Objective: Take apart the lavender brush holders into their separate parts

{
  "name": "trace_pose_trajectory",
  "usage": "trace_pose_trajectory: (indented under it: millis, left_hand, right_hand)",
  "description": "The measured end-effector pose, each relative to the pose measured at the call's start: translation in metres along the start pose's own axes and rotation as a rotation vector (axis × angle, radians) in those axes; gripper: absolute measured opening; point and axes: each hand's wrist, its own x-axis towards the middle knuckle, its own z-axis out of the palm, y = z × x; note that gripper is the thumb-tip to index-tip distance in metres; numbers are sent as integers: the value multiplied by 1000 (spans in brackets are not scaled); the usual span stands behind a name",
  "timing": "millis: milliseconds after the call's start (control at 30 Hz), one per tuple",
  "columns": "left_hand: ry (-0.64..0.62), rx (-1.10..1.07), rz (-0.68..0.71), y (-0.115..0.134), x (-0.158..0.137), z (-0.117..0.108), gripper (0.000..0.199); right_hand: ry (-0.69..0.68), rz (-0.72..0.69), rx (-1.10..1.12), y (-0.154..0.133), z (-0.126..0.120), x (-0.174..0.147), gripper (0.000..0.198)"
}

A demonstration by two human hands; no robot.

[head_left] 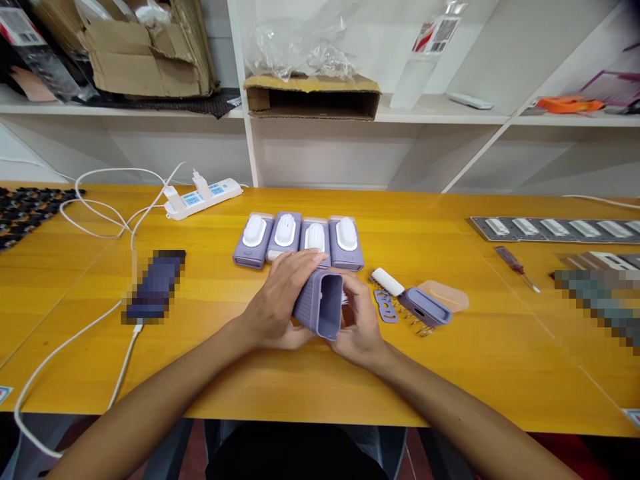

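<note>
A hollow purple plastic casing (309, 308) is held over the table, its open end facing me. My left hand (280, 300) wraps its left side, fingers over the top. Around its right side close the fingers of my right hand (361, 323); something white shows between them and the casing, too hidden to name. Just behind stand several purple units with white oval tops (347, 235) in a row. Right of my hands lie a white cylinder (387, 282), a flat purple piece with cut-outs (385, 307), a purple end part (425, 307) and a translucent peach cover (447, 293).
On the left are a phone (155, 285) with a white cable and a power strip (205, 199). A screwdriver (517, 268) and a long metal strip with white pieces (565, 230) lie right. Shelves behind hold a cardboard box (150, 63) and a plastic bottle (423, 63).
</note>
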Motion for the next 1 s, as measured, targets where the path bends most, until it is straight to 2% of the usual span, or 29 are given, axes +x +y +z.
trace_pose_trajectory:
  millis: [167, 300, 400, 467, 700, 833, 1000]
  left_hand:
    - [59, -1, -62, -4, -6, 2, 109]
    - [87, -28, -147, -5, -11, 4, 108]
    - [123, -158, -263, 0, -12, 6, 91]
    - [132, -261, -365, 4, -13, 9, 79]
    - [130, -526, -630, 15, -16, 29, 65]
    - [205, -598, -799, 19, -12, 39, 60]
    - [283, -714, -936, 22, -8, 48, 62]
  right_hand:
    - [-98, 54, 135, -5, -8, 5, 56]
    - [-136, -17, 74, -11, -16, 8, 63]
    - [-124, -119, -49, -17, -17, 11, 72]
    - [-122, -144, -107, -21, -15, 13, 69]
    - [-66, 19, -177, -20, -4, 9, 37]
    - [-86, 147, -221, -20, 3, 6, 36]
    - [-85, 192, -243, -19, 10, 9, 33]
